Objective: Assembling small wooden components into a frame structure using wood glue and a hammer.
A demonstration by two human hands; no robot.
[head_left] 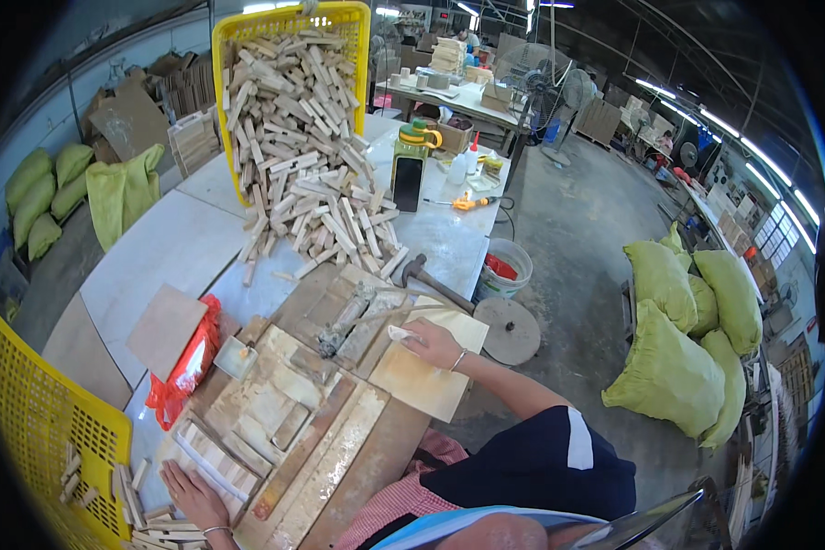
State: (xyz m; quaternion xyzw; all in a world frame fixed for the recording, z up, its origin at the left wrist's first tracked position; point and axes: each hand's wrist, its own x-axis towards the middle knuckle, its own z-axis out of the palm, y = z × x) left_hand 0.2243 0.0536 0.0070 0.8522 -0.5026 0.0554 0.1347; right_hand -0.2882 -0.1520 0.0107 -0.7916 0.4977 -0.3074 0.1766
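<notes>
Lower left: left hand (195, 500), fingers (182, 478) open, against wood strips (218, 456); centre right: right hand (438, 346) pinching white scrap (396, 333). Uneven pressure could skew strips.

A hammer (416, 269) lies on the table (451, 240), right of the sticks (293, 174), before the bottle (412, 147).

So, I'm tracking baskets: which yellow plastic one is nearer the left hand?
The perforated yellow plastic basket at lower left, beside the bare left hand; the other yellow basket, at the top, is heaped with pale wooden blocks.
</notes>
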